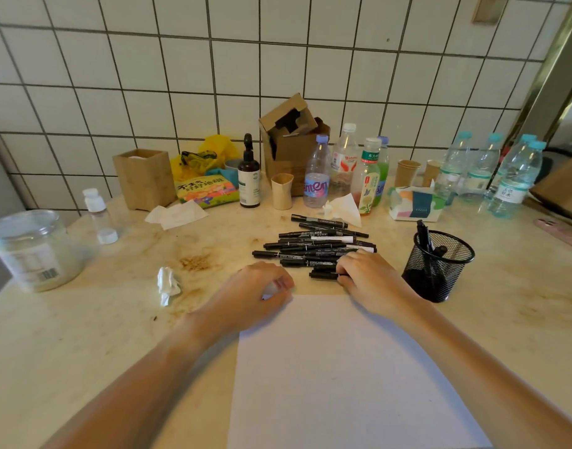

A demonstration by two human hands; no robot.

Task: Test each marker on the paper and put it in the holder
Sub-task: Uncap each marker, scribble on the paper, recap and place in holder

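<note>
Paper (343, 367) nearest; left hand (258, 293) curled at its edge, seemingly empty; right hand (369, 280) grips marker (323, 275).

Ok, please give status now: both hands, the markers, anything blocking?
Left hand curled at paper corner. Right hand on marker pile, grip unclear. Mesh holder has some markers. Nothing blocking.

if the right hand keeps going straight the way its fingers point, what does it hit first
The right hand points up and left into the pile of markers; its fingertips already seem to touch the nearest ones, so it meets those first.
</note>
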